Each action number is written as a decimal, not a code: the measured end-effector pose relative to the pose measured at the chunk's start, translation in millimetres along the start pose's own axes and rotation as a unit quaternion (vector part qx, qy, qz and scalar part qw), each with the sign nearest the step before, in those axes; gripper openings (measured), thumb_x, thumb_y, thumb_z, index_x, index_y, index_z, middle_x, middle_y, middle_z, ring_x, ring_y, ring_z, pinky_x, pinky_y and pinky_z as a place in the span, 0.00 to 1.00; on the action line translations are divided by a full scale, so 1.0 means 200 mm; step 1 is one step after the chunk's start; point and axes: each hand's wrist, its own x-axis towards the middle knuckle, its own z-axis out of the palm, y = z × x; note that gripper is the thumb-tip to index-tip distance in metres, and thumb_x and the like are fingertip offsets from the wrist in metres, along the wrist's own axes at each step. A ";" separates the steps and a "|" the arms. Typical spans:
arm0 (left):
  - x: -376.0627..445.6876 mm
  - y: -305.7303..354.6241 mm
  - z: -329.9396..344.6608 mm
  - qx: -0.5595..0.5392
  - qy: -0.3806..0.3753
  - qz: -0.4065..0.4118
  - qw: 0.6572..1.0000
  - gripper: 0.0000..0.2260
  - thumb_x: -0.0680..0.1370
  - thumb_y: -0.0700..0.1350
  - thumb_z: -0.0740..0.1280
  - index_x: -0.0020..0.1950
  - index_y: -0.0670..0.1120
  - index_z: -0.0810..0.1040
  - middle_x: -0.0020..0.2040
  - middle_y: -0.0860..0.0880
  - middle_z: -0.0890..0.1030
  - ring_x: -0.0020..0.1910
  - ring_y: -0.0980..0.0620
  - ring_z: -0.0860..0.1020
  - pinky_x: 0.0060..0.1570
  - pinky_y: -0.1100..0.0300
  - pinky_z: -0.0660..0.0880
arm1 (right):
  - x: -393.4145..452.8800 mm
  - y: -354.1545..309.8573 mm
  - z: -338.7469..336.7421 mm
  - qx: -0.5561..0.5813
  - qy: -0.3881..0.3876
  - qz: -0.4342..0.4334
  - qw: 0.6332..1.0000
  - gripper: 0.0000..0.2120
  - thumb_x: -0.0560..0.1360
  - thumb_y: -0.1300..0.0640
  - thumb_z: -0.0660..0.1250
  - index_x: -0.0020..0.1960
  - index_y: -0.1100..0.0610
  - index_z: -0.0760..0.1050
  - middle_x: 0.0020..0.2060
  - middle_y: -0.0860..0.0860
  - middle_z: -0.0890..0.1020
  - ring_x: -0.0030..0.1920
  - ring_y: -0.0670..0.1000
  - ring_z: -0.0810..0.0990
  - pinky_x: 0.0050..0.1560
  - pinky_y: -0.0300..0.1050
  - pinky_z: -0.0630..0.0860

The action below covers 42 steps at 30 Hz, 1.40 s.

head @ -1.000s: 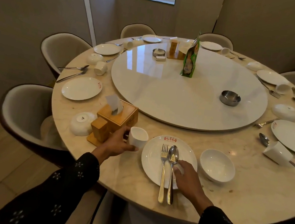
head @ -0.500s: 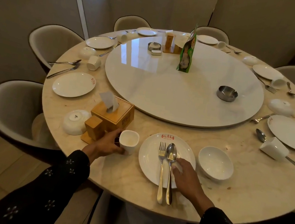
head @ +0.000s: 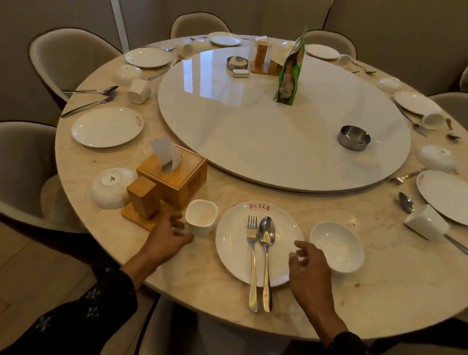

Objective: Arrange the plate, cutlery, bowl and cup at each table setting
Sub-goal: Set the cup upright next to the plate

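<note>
At the near edge of the round table lies a white plate (head: pixel 232 246) with a fork (head: pixel 251 258) and a spoon (head: pixel 265 257) side by side on it, handles over the rim toward me. A white cup (head: pixel 200 217) stands upright left of the plate, and a white bowl (head: pixel 336 246) sits upright on its right. My left hand (head: pixel 165 238) hovers just left of the cup, fingers apart, holding nothing. My right hand (head: pixel 311 274) is over the plate's right rim, fingers loosely spread, empty.
A wooden tissue box (head: pixel 174 176) with a small wooden holder (head: pixel 142 197) stands left of the cup. Other settings ring the table: an upturned bowl (head: pixel 111 187), a plate (head: pixel 107 127), a tipped cup (head: pixel 426 222). A large turntable (head: pixel 280 141) carries an ashtray (head: pixel 353 137).
My left hand has let go of the cup and drawn back slightly. My right hand has lifted off the spoon and fork and moved right, toward the plate's rim.
</note>
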 end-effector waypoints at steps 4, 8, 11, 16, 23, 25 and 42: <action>-0.14 -0.08 0.16 -0.054 0.016 -0.031 0.998 0.13 0.79 0.47 0.67 0.61 0.44 0.74 0.49 0.45 0.82 0.42 0.49 0.83 0.41 0.57 0.80 | -0.04 0.10 -0.06 0.011 -0.004 0.065 0.998 0.04 0.77 0.58 0.66 0.50 0.57 0.73 0.40 0.49 0.79 0.43 0.49 0.79 0.38 0.37 0.73; -0.20 -0.05 0.33 -0.093 0.005 -0.015 0.996 0.16 0.80 0.47 0.65 0.66 0.45 0.71 0.50 0.46 0.83 0.41 0.51 0.84 0.39 0.60 0.81 | -0.05 0.13 -0.06 0.071 -0.060 0.153 0.984 0.06 0.78 0.54 0.65 0.52 0.56 0.74 0.39 0.56 0.82 0.31 0.51 0.80 0.27 0.40 0.75; -0.23 -0.02 0.43 -0.087 0.029 0.004 0.996 0.17 0.79 0.43 0.67 0.67 0.45 0.71 0.57 0.47 0.79 0.42 0.54 0.82 0.35 0.66 0.78 | -0.03 0.10 -0.05 0.101 -0.081 0.174 0.976 0.05 0.79 0.56 0.64 0.52 0.56 0.75 0.38 0.56 0.84 0.27 0.49 0.79 0.24 0.38 0.72; -0.25 -0.02 0.46 -0.075 0.066 0.003 0.995 0.16 0.78 0.40 0.67 0.66 0.45 0.72 0.59 0.45 0.80 0.39 0.55 0.82 0.35 0.65 0.77 | -0.02 0.08 -0.05 0.100 -0.092 0.191 0.972 0.05 0.79 0.58 0.64 0.50 0.59 0.77 0.35 0.57 0.83 0.25 0.47 0.78 0.22 0.36 0.70; -0.28 -0.03 0.46 -0.071 0.073 0.009 0.995 0.18 0.79 0.39 0.66 0.68 0.44 0.71 0.62 0.41 0.79 0.49 0.45 0.83 0.35 0.65 0.79 | -0.02 0.11 -0.07 0.109 -0.116 0.183 0.970 0.05 0.79 0.58 0.64 0.50 0.59 0.77 0.36 0.57 0.84 0.28 0.49 0.79 0.25 0.37 0.73; -0.29 -0.02 0.47 -0.073 0.077 0.010 0.994 0.18 0.79 0.39 0.66 0.69 0.44 0.71 0.61 0.41 0.79 0.49 0.45 0.82 0.36 0.64 0.79 | -0.02 0.12 -0.08 0.113 -0.121 0.178 0.970 0.05 0.79 0.58 0.64 0.50 0.59 0.77 0.36 0.57 0.84 0.28 0.49 0.80 0.25 0.37 0.73; -0.47 0.10 0.54 0.022 0.160 0.059 0.985 0.08 0.79 0.45 0.66 0.58 0.46 0.76 0.52 0.50 0.78 0.48 0.54 0.75 0.42 0.67 0.70 | 0.01 0.13 -0.34 0.118 -0.139 0.123 0.976 0.04 0.79 0.57 0.64 0.49 0.57 0.75 0.40 0.56 0.83 0.37 0.51 0.81 0.36 0.43 0.80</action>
